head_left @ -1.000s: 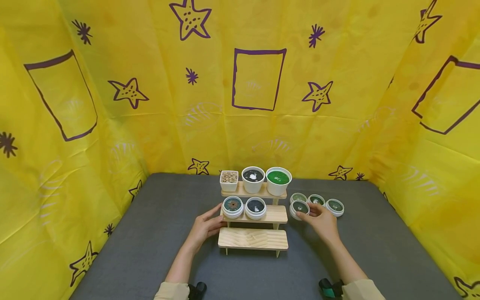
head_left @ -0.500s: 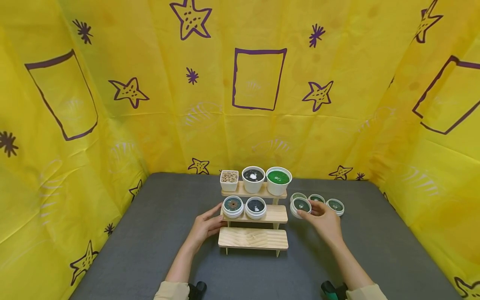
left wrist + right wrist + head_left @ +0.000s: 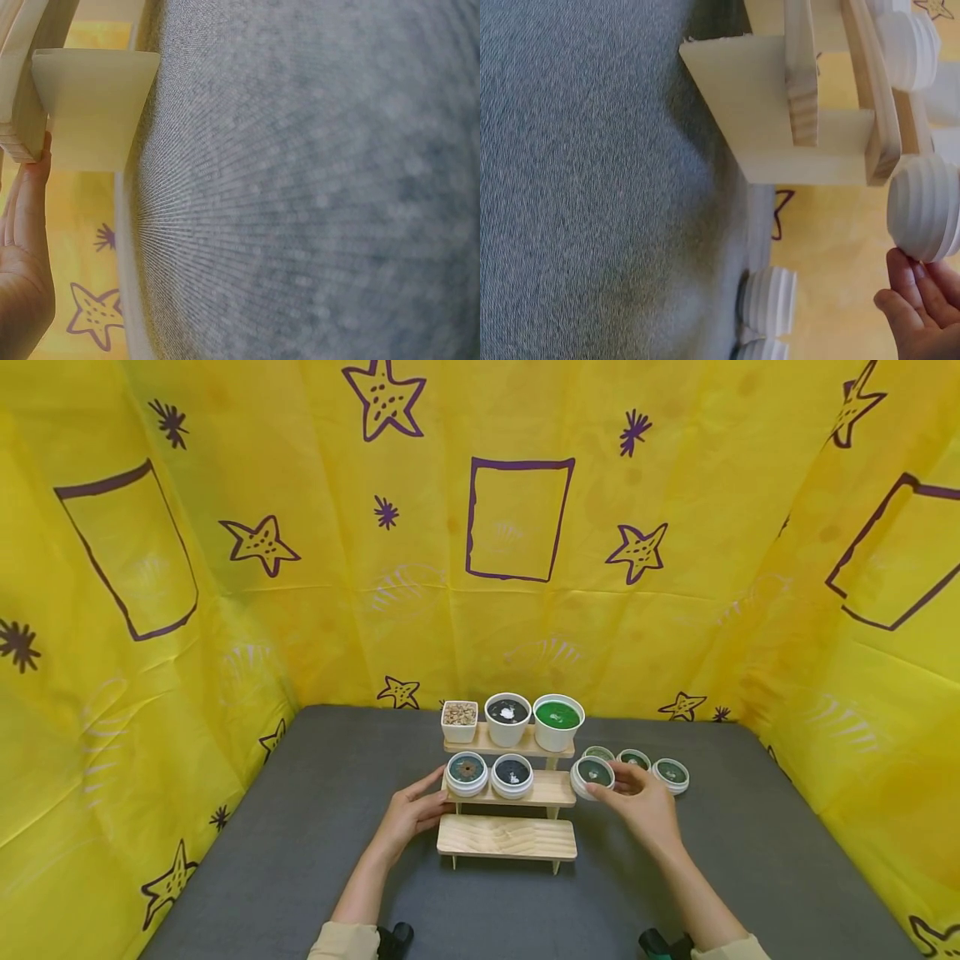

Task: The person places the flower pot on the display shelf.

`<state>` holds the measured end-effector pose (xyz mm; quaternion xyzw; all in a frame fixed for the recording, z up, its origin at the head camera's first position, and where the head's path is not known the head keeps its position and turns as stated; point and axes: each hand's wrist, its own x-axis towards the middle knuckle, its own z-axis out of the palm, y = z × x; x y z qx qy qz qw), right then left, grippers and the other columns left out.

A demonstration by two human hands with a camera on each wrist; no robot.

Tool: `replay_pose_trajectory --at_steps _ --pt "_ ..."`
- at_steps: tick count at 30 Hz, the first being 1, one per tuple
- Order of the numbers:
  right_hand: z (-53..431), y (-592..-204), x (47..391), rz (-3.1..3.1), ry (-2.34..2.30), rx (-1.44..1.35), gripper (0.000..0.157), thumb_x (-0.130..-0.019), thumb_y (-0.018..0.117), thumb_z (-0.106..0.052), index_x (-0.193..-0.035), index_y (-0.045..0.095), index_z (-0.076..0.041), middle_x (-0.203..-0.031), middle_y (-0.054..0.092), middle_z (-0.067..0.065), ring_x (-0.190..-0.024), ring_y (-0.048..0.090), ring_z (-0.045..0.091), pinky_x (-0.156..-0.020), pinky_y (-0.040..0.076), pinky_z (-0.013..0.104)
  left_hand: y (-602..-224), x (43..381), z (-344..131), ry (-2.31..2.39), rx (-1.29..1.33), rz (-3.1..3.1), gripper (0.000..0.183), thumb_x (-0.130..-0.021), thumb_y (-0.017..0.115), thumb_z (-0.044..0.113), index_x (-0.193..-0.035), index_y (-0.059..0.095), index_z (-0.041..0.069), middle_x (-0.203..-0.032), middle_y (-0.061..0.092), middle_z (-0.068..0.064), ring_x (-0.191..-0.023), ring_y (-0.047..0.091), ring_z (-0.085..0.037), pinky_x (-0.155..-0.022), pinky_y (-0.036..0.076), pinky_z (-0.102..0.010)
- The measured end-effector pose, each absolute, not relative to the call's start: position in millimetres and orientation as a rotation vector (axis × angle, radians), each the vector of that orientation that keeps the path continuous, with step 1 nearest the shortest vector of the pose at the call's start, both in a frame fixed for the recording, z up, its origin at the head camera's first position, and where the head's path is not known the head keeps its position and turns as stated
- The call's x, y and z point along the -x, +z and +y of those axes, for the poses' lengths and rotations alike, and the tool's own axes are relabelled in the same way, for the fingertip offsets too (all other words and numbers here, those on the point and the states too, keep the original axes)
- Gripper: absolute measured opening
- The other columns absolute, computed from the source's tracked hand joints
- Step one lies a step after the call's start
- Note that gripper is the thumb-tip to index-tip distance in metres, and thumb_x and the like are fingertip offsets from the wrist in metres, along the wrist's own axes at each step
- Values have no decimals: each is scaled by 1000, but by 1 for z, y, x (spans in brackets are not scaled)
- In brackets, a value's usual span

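Observation:
My right hand (image 3: 648, 806) pinches a small white ridged tub (image 3: 594, 777) with dark green contents between thumb and fingers. The tub is held upright, off the table, by the right end of the middle step of a three-step wooden stand (image 3: 506, 837). In the right wrist view the tub (image 3: 922, 210) overlaps that step's end, fingertips at its side. My left hand (image 3: 408, 817) rests against the middle step's left end, its fingers (image 3: 30, 202) straight in the left wrist view. Two similar tubs, one blue with a brown spot (image 3: 467, 770), one dark (image 3: 512, 774), sit on that step.
On the top step stand a square cup of tan bits (image 3: 459, 717), a dark-filled cup (image 3: 507, 731) and a green-filled cup (image 3: 557, 735). Three more small tubs (image 3: 670, 774) sit on the grey table (image 3: 345, 752), right of the stand. Yellow cloth (image 3: 525, 618) surrounds the table.
My right hand has lifted the tub from among the others and carried it left to the stand's middle step. My left hand has stayed in place.

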<state>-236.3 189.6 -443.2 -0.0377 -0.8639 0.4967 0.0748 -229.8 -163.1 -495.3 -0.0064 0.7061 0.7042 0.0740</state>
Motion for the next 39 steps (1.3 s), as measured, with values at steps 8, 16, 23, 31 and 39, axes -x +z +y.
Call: replay_pose_trajectory --at_steps 8,16,23,31,39 --pt "179 -445 235 -2558 1533 72 59 -75 86 -34 -125 66 -8 -113 73 16 -96 71 16 -76 52 13 -495 228 -164 2102 8 2132 61 -96 62 22 -152 40 13 -135 60 -27 -112 69 -33 -90 58 -34" --pt "168 -443 235 -2536 1592 36 58 -74 87 -30 -124 66 -7 -114 73 17 -100 71 21 -77 51 11 -494 228 -164 2094 0 2142 61 -97 62 23 -152 39 13 -136 59 -27 -113 68 -33 -91 57 -36" --pt "159 -444 236 -2540 1577 16 57 -74 87 -28 -123 67 -8 -113 74 15 -100 71 20 -79 51 12 -495 230 -163 2115 39 2126 59 -96 62 21 -151 42 14 -134 61 -26 -111 69 -33 -90 58 -35" --pt "153 -445 238 -2525 1582 -23 53 -74 87 -26 -121 69 -9 -112 74 12 -98 70 15 -83 53 15 -496 230 -163 2117 26 2132 59 -96 61 21 -151 41 14 -133 62 -26 -111 69 -33 -92 58 -37" --pt "150 -447 239 -2528 1566 -40 51 -73 87 -25 -119 70 -10 -109 75 12 -97 70 14 -82 53 14 -496 230 -162 2116 28 2126 59 -96 62 21 -151 42 15 -134 61 -25 -109 70 -28 -92 57 -36"
